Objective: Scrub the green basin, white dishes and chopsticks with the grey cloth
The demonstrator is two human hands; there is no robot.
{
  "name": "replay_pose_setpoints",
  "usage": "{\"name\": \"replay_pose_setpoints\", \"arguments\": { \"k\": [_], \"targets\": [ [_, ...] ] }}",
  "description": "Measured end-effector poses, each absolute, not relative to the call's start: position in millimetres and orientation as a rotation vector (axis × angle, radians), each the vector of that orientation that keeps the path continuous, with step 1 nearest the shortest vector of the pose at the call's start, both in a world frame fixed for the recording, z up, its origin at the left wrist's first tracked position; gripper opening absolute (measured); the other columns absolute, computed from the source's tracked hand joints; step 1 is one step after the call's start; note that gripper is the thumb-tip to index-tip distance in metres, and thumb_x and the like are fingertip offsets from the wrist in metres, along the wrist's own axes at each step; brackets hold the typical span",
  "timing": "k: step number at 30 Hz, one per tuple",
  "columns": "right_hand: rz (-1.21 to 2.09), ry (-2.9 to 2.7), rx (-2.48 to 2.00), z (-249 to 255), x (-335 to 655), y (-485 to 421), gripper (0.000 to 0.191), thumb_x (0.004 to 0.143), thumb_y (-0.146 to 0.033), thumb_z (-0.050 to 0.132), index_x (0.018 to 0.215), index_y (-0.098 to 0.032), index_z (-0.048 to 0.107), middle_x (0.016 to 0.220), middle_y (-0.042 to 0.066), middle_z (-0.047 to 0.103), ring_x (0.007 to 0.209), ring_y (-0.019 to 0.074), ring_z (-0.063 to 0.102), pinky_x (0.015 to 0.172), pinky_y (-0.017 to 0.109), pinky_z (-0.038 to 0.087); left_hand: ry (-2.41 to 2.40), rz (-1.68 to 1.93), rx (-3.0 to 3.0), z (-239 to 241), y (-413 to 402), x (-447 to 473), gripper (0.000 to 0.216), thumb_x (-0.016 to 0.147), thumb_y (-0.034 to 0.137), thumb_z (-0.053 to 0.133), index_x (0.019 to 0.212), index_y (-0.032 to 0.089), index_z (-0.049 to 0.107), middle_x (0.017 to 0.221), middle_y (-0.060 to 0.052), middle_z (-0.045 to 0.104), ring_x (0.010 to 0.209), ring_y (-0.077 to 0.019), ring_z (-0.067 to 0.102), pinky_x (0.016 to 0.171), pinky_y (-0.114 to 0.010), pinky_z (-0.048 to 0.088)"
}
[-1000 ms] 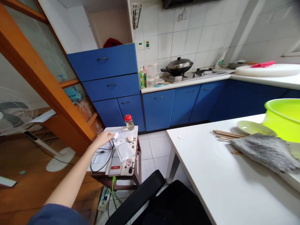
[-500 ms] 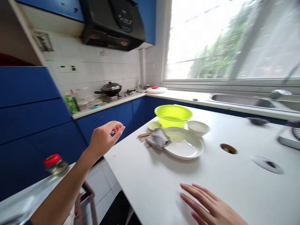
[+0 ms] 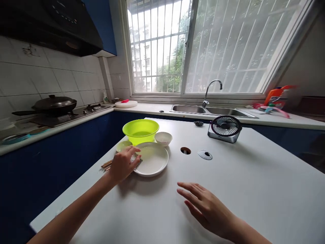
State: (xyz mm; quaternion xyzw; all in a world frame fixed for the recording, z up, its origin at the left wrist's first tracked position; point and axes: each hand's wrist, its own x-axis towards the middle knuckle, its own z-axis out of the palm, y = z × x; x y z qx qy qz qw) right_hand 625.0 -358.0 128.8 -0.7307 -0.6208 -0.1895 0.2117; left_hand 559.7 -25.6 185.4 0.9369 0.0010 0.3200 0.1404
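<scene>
My left hand [image 3: 124, 162] is over a crumpled grey cloth [image 3: 133, 158] at the left edge of a white plate [image 3: 155, 161]. Its thumb and fingers are apart, with the cloth showing between them; whether they touch it I cannot tell. Wooden chopsticks [image 3: 107, 164] stick out to the left of this hand. Behind the plate stand a lime-green basin [image 3: 140, 131], a small pale dish [image 3: 122, 145] and a white bowl [image 3: 164, 138]. My right hand [image 3: 200, 203] hovers low over the white tabletop [image 3: 152, 210], fingers spread, holding nothing.
A round hole [image 3: 185, 150] with its grey cover [image 3: 205, 155] beside it is in the tabletop. Farther back are a black fan [image 3: 225, 128] and a dark scrubber-like object [image 3: 198, 123]. Beyond stand the sink [image 3: 189, 108], faucet [image 3: 207, 93] and a lidded pan [image 3: 52, 103].
The view has swung to the right, bringing the fan and faucet into full sight. My left hand has moved from beside the table to over the cloth. My right hand stays open.
</scene>
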Motion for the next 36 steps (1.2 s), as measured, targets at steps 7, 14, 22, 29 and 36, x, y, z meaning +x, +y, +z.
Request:
{"name": "replay_pose_setpoints", "arguments": {
  "k": [7, 14, 22, 29, 36],
  "targets": [
    [-0.563, -1.482, -2.029, 127.9, 660.4, -349.3, 0.037, 0.097, -0.013, 0.045, 0.132, -0.025, 0.055, 0.120, 0.013, 0.069, 0.103, 0.0223, 0.071, 0.084, 0.037, 0.063, -0.098, 0.920, 2.804, 194.1, -31.2, 611.9, 0.022, 0.093, 0.030, 0.053, 0.107, 0.021, 0.067, 0.111, -0.007, 0.071, 0.100, -0.0238, 0.069, 0.087, -0.037, 0.055],
    [-0.515, -1.420, -1.910, 145.2, 687.8, -303.7, 0.033, 0.098, -0.016, 0.046, 0.127, -0.025, 0.056, 0.119, 0.012, 0.069, 0.103, 0.0229, 0.071, 0.085, 0.039, 0.062, -0.028, 0.868, 3.057, 206.7, -23.9, 651.5, 0.023, 0.093, 0.021, 0.055, 0.111, 0.018, 0.068, 0.112, -0.011, 0.070, 0.103, -0.0266, 0.067, 0.089, -0.039, 0.054],
    [-0.493, -1.411, -1.849, 133.2, 693.1, -271.2, 0.031, 0.097, -0.016, 0.048, 0.126, -0.026, 0.056, 0.122, 0.013, 0.067, 0.109, 0.0244, 0.068, 0.089, 0.042, 0.061, 0.097, 0.736, 3.186, 193.1, -9.5, 671.3, 0.023, 0.092, 0.016, 0.053, 0.107, 0.016, 0.070, 0.103, -0.013, 0.071, 0.100, -0.0274, 0.067, 0.088, -0.040, 0.052],
    [-0.530, -1.369, -1.871, 112.7, 699.5, -285.9, 0.030, 0.098, -0.016, 0.047, 0.125, -0.025, 0.055, 0.126, 0.014, 0.064, 0.114, 0.0254, 0.065, 0.091, 0.045, 0.060, 0.092, 0.659, 3.218, 189.3, -6.5, 677.3, 0.024, 0.091, 0.011, 0.050, 0.098, 0.016, 0.072, 0.094, -0.014, 0.072, 0.094, -0.0299, 0.069, 0.082, -0.040, 0.052],
    [-0.345, -1.098, -1.865, 102.4, 706.5, -300.5, 0.027, 0.094, -0.016, 0.048, 0.118, -0.024, 0.059, 0.120, 0.012, 0.065, 0.110, 0.0233, 0.067, 0.092, 0.042, 0.058, 0.096, 0.650, 3.208, 181.8, -0.1, 677.9, 0.034, 0.093, 0.011, 0.042, 0.110, 0.015, 0.071, 0.095, -0.016, 0.073, 0.093, -0.0310, 0.070, 0.082, -0.042, 0.054]
  ]
}}
